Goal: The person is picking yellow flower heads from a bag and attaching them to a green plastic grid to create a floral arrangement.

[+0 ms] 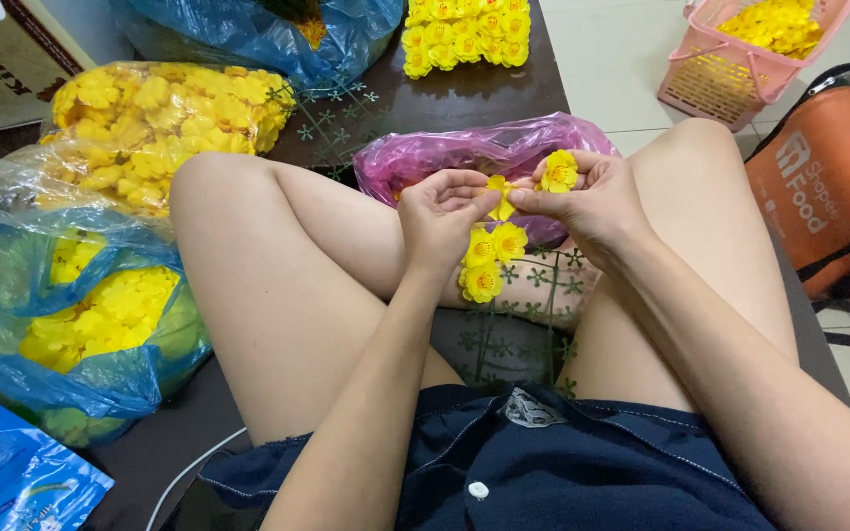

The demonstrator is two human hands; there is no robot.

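My left hand (pixel 440 211) and my right hand (pixel 582 202) meet above my lap, both pinching a small yellow petal piece (pixel 501 200) between their fingertips. My right hand also cups a full yellow fabric flower (pixel 559 171) in its palm. Just below the hands, three yellow flowers (pixel 489 258) sit fixed on a dark green plastic lattice (pixel 528 315) that lies between my bare knees. A pink plastic bag (pixel 464 152) lies behind the hands.
Clear and blue bags of yellow flowers (pixel 140 128) (pixel 100 324) lie at the left. Flower clusters (pixel 464 34) rest on the dark table. A pink basket (pixel 740 49) of flowers and an orange bag (pixel 828 187) stand at the right.
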